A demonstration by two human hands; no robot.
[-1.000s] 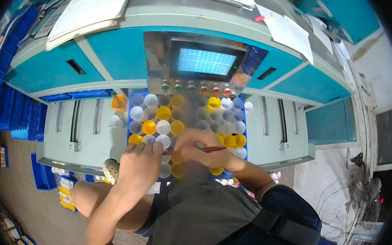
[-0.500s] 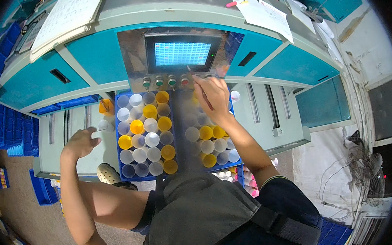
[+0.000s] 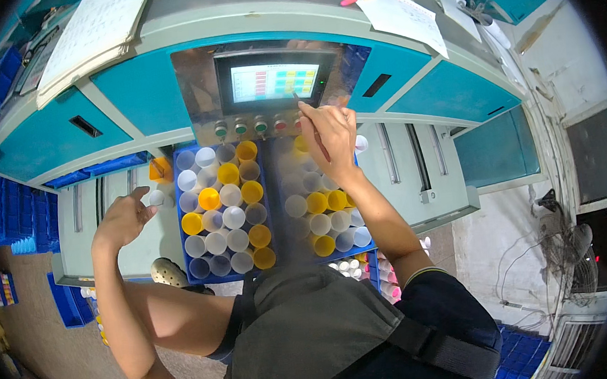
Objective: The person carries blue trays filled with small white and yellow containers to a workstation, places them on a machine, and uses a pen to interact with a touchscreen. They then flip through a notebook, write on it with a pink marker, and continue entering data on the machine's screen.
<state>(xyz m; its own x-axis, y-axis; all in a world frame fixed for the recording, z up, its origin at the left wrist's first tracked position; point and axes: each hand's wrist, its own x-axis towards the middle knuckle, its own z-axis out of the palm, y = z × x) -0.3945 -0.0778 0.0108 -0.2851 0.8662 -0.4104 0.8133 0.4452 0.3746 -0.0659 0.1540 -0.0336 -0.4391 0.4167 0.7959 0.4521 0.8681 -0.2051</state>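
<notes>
My right hand (image 3: 335,138) grips a thin pen-like stick (image 3: 322,147), its tip at the lower right of the lit touch screen (image 3: 274,83). Whether the tip presses on the glass I cannot tell. Over the grey bench at the left, my left hand (image 3: 122,221) has its thumb and forefinger spread, with nothing between them. A white cup (image 3: 157,198) stands just beyond those fingertips, beside an orange holder (image 3: 161,170). Between my arms, a blue crate (image 3: 271,213) holds rows of white and yellow cups. A second blue crate (image 3: 371,247) of such cups lies partly behind my right forearm.
A row of round buttons (image 3: 261,126) runs beneath the screen. Papers (image 3: 92,39) and a pink pen (image 3: 350,1) lie on the machine top. Stacked blue bins (image 3: 23,211) stand at the left. A fan (image 3: 574,243) is by the right wall.
The screen has switched from a blue grid to a page of coloured blocks. My right hand has moved slightly up toward the glass with the stick. The whole view has shifted a little.
</notes>
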